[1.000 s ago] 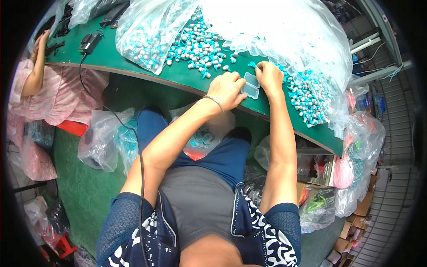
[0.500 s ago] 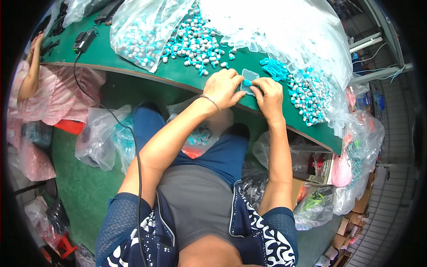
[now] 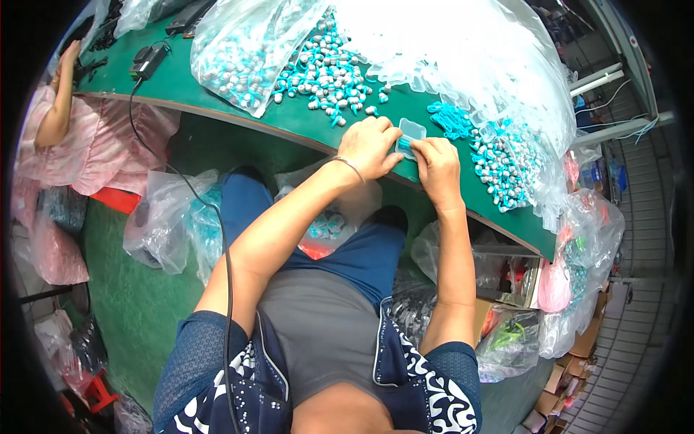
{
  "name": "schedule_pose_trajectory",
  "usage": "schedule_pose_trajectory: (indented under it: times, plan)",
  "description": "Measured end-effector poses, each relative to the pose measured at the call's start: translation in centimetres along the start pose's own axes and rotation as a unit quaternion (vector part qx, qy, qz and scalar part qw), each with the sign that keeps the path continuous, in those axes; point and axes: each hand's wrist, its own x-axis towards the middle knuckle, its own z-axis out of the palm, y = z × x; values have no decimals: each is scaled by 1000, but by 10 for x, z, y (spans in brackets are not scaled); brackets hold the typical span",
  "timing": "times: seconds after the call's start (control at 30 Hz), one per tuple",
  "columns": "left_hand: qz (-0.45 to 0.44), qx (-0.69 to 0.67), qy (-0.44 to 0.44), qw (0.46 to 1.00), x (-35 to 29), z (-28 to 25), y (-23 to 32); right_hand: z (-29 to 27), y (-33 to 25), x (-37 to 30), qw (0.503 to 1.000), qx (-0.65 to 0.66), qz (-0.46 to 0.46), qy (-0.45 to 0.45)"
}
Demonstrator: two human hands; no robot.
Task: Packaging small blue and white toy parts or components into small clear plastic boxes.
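Plastic box point(image 3: 413, 129) is pinched by the left hand point(image 3: 370, 148), teal cord point(image 3: 405, 142) inside touched by the right hand point(image 3: 439, 168) (can't tell if pinched tbh).

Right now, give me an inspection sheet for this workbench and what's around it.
Surface: green tabletop, much of its far side under translucent plastic pieces.
Work items: open clear box with teal cord inside; teal cord bundle to its right.
Clutter: gray-and-teal pieces in heaps; filled clear bag.
Hands: left hand at the box's left edge, right hand at its right; exact grips unclear.
Cables: black cable from black adapter, passing over the left arm.
Surroundings: another person at left; plastic bags below.
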Motion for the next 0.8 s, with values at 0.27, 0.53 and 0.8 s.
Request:
schedule_pose_trajectory:
  times: [0.27, 0.53, 0.8]
  plan:
    - [7, 111, 68, 992, 20, -20, -7, -17, 0, -7, 979, 132, 130, 90]
    - [14, 268, 90, 959, 33, -12, -34, -45, 68, -51, 951, -162, 245, 99]
    - [42, 110, 64, 991, 14, -17, -16, -36, 93, -42, 938, -274, 202, 65]
